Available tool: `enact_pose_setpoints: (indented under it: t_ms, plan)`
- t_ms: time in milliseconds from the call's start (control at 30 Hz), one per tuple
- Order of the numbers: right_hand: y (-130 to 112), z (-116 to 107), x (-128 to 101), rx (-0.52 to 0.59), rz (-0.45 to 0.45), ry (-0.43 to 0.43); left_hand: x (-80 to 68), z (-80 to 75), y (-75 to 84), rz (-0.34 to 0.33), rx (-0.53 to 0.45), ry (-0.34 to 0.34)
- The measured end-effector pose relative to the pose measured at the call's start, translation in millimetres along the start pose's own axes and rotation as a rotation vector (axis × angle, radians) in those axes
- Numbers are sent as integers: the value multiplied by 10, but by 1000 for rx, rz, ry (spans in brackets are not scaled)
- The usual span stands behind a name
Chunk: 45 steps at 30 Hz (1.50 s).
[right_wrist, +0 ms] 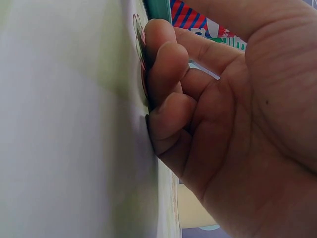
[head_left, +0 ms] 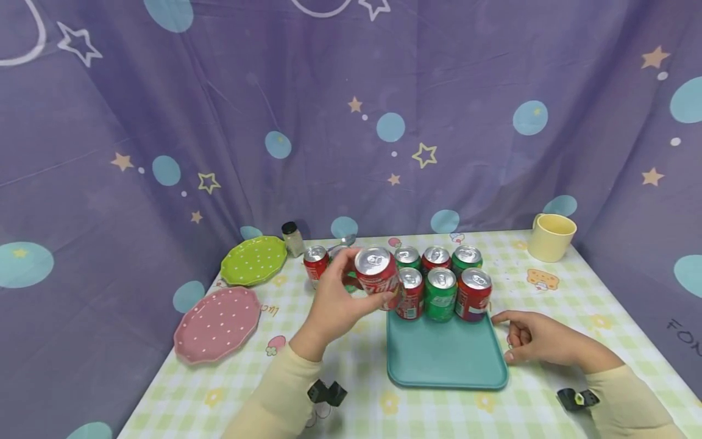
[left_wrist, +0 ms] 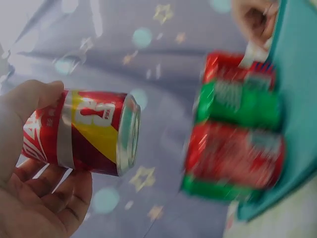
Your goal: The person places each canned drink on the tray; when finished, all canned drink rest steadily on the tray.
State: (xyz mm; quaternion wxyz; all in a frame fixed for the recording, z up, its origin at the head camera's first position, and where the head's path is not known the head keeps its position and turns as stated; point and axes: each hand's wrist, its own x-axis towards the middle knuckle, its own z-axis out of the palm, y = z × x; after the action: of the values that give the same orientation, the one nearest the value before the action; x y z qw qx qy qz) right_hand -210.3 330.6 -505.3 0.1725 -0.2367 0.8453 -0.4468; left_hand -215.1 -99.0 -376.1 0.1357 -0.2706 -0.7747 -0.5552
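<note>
My left hand grips a red soda can and holds it in the air just left of the teal tray. In the left wrist view that can lies between thumb and fingers. Several red and green cans stand in two rows at the tray's far end. My right hand rests on the tablecloth beside the tray's right edge, index finger stretched toward the tray corner, other fingers curled against the cloth and holding nothing.
Another red can stands on the table left of my left hand. A green plate and a pink plate lie at the left edge. A small jar, a spoon and a yellow mug stand at the back.
</note>
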Motion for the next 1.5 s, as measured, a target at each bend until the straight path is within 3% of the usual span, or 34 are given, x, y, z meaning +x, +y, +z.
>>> enact_pose_setpoints:
  t_ms: [167, 400, 633, 800, 1033, 1200, 1500]
  plan:
    - [16, -12, 3, -9, -8, 3, -58, 385, -30, -11, -20, -105]
    - [-5, -6, 0, -4, -14, 3, -136, 877, -163, -82, -102, -235]
    - [-20, 1, 5, -36, -23, 14, -168, 1299, -266, -111, 102, -254]
    - [-23, -8, -9, -22, -37, 7, -167, 1553, -321, -92, 222, -257]
    - [-7, -19, -14, -41, -51, 6, -192, 1755, -354, -81, 297, -246]
    - [6, -20, 1, -58, -16, 14, -221, 1832, -355, -82, 301, -221]
    - [-2, -19, 3, -52, -36, 17, -230, 1896, -337, -72, 322, -202]
